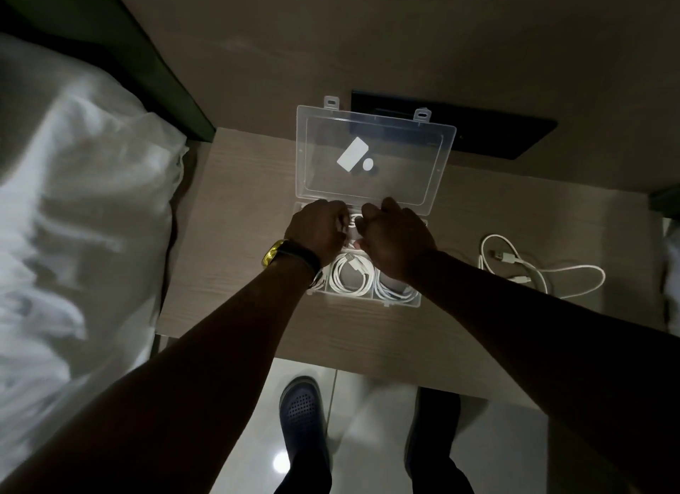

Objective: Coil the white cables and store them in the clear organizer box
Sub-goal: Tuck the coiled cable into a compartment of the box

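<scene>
Tucking a white coil into a far compartment of the clear organizer box (362,258), centre of frame.

Left hand (318,232) and right hand (395,241) curled over the box's far row, fingers pinched on a small white coil (356,222) between them; exact grip partly hidden. Best done by keeping the loops tight, pressing them flat below the divider walls, then easing the plug ends inside so nothing springs up under the open lid (373,155). Two near compartments already filled with neat round white coils (349,274), thin and glossy. One loose white cable (533,269) sprawled uncoiled at right of frame on the wooden table (239,206), well apart from the box.
</scene>
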The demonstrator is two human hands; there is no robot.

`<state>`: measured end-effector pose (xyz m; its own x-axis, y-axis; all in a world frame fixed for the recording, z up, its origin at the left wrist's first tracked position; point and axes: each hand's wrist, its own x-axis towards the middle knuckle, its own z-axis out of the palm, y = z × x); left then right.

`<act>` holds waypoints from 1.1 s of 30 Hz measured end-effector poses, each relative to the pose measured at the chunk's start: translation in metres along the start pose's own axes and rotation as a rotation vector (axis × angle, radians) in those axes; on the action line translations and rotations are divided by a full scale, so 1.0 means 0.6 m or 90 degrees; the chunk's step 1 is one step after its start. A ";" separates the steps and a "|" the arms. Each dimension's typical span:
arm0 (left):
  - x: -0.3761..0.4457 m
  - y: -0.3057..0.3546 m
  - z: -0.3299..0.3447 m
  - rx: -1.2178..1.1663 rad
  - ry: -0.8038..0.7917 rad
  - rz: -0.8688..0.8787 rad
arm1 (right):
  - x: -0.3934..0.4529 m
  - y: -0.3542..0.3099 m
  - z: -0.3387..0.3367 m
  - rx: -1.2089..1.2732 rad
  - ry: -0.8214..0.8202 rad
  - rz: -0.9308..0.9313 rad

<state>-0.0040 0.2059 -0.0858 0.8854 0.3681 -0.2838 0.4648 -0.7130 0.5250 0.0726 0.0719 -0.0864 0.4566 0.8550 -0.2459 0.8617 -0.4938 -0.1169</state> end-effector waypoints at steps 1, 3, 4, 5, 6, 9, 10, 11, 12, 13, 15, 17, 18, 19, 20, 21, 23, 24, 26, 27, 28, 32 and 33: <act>0.005 0.002 0.000 0.015 -0.011 0.002 | -0.001 -0.001 0.002 -0.007 -0.005 -0.010; 0.011 0.003 0.002 0.043 -0.014 0.009 | -0.001 0.003 0.002 0.002 -0.011 -0.021; 0.011 0.003 0.005 0.052 -0.006 0.011 | 0.000 0.008 0.000 0.018 -0.016 -0.023; 0.010 0.002 0.007 0.058 0.005 0.011 | 0.002 0.013 -0.004 0.032 -0.022 -0.028; 0.008 0.001 0.010 0.066 0.016 0.011 | 0.004 0.016 -0.007 0.037 -0.028 -0.036; 0.005 -0.005 0.017 0.077 0.033 0.021 | 0.012 0.019 -0.010 0.012 -0.023 -0.060; 0.005 -0.006 0.017 0.075 0.035 0.023 | 0.015 0.017 -0.010 0.006 -0.023 -0.060; 0.004 -0.007 0.018 0.069 0.039 0.022 | 0.017 0.015 -0.010 0.005 -0.022 -0.052; 0.004 -0.008 0.018 0.061 0.044 0.022 | 0.020 0.013 -0.010 0.013 -0.025 -0.038; 0.002 -0.009 0.019 0.054 0.048 0.022 | 0.023 0.011 -0.010 0.022 -0.027 -0.026; 0.001 -0.010 0.019 0.044 0.044 0.023 | 0.023 0.008 -0.015 0.034 -0.039 -0.010; -0.001 -0.009 0.015 0.030 0.025 0.015 | 0.020 0.006 -0.020 0.016 -0.053 -0.026; -0.001 -0.008 0.012 0.022 0.011 0.015 | 0.016 0.006 -0.021 0.001 -0.051 -0.041; -0.001 -0.007 0.008 0.017 -0.002 0.018 | 0.012 0.004 -0.022 -0.003 -0.043 -0.048; -0.001 -0.007 0.005 0.012 -0.008 0.020 | 0.009 0.005 -0.022 0.002 -0.031 -0.045; -0.002 -0.008 0.003 0.006 -0.010 0.022 | 0.006 0.006 -0.021 0.013 -0.018 -0.038; -0.007 -0.012 0.001 -0.004 0.002 0.034 | -0.003 0.008 -0.015 0.037 0.006 -0.025; -0.010 -0.017 0.001 -0.012 0.015 0.044 | -0.007 0.008 -0.010 0.040 0.016 -0.027; -0.017 -0.024 0.002 -0.044 0.045 0.058 | -0.017 0.010 -0.001 0.038 0.033 -0.039; -0.021 -0.026 0.002 -0.066 0.060 0.063 | -0.022 0.011 0.003 0.043 0.040 -0.041; -0.024 -0.025 0.001 -0.086 0.076 0.069 | -0.026 0.012 0.005 0.053 0.052 -0.042; -0.033 -0.021 -0.004 -0.117 0.124 0.086 | -0.041 0.012 0.014 0.117 0.117 -0.031; -0.035 -0.022 -0.004 -0.122 0.133 0.088 | -0.044 0.010 0.016 0.125 0.123 -0.029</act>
<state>-0.0284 0.2090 -0.0846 0.9140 0.4037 -0.0389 0.3154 -0.6471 0.6941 0.0640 0.0450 -0.0897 0.4681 0.8822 -0.0509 0.8316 -0.4593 -0.3123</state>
